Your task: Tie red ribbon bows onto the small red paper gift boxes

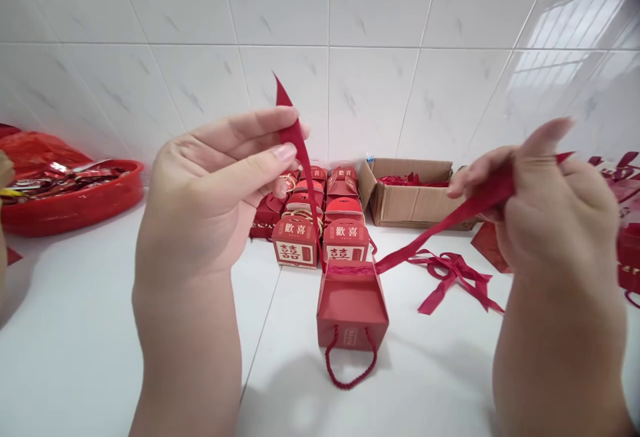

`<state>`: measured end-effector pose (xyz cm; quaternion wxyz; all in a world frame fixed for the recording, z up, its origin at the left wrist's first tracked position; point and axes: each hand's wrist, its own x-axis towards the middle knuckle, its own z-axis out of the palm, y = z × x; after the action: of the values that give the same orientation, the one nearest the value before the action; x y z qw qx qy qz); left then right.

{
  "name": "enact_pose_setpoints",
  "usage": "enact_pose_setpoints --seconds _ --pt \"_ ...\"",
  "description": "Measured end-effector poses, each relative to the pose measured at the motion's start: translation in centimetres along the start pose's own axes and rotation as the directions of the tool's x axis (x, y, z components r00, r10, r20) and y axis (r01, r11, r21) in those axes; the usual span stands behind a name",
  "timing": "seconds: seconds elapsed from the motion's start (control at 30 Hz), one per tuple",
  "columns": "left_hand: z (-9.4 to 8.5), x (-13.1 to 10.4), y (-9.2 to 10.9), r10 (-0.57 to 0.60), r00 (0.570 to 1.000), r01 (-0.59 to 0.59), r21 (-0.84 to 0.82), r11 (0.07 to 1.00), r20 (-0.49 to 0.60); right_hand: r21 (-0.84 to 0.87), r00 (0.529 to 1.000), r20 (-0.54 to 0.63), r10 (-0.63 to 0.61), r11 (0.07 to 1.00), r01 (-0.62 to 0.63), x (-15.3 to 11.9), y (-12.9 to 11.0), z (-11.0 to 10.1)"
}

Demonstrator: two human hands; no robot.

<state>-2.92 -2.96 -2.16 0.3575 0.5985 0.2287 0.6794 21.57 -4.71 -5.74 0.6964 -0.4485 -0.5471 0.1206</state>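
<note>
White tabletop [280, 370] bears boxes [353, 300], ribbons [454, 276], carton [413, 204], basin [75, 205].

Counted 1 near red box [353, 300], 1 rope handle [351, 385], 1 held ribbon [430, 232], 1 carton [417, 205], 1 red basin [75, 209]. Grouped boxes [297, 242]: at least 6, overlap hid the rest. Loose ribbons [453, 274], basin packets [55, 182]: several each, uncountable.

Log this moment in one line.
left hand: pinches ribbon | right hand: grips same ribbon | red box: on white surface, ribbon along far edge
</note>
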Motion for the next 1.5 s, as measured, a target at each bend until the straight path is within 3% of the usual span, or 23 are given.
enact_pose_setpoints --seconds 0.13,0.23,0.33,0.57,0.8,0.93,1.13,1.27,1.5 --pt "0.1 0.2 -0.2 0.087 0.993 -0.085 0.026 0.996 -0.082 0.405 0.995 0.072 0.064 0.91 -0.087 1.1 0.5 -0.9" --pt "0.1 0.2 -0.5 0.143 0.987 -0.141 0.036 0.989 -0.068 0.45 0.97 0.236 0.054 0.879 -0.158 1.5 0.7 -1.1" --pt "0.0 0.2 -1.0 0.159 0.987 -0.159 -0.01 0.987 -0.003 0.403 0.948 0.319 0.0 0.905 -0.136 1.1 0.8 -1.0" --pt "0.8 0.1 -1.4 0.196 0.98 -0.195 -0.079 0.977 0.005 0.371 0.969 0.232 -0.085 0.929 -0.007 0.5 0.7 -0.3" --pt "1.7 -0.5 -1.0 0.186 0.98 -0.189 -0.036 0.981 -0.068 0.331 0.999 0.036 -0.031 0.943 0.017 0.5 0.1 0.2" --pt "2.4 -0.4 -1.1 0.222 0.965 -0.231 -0.048 0.972 -0.142 0.377 0.999 0.044 -0.02 0.926 0.002 0.3 -0.2 0.7" --pt "3.7 -0.4 -0.6 0.115 0.978 -0.129 -0.073 0.989 -0.172 0.5 0.999 0.042 0.007 0.866 -0.027 0.0 -0.7 1.5" --pt "4.8 -0.9 -0.7 0.072 0.971 -0.098 -0.106 0.989 -0.23 0.544 0.993 0.115 -0.009 0.837 -0.056 -0.2 -1.1 1.8" --pt "5.7 -1.4 -1.1 0.065 0.977 -0.083 -0.081 0.993 -0.205 0.545 0.985 0.173 -0.005 0.834 -0.091 -0.4 -1.9 2.2"
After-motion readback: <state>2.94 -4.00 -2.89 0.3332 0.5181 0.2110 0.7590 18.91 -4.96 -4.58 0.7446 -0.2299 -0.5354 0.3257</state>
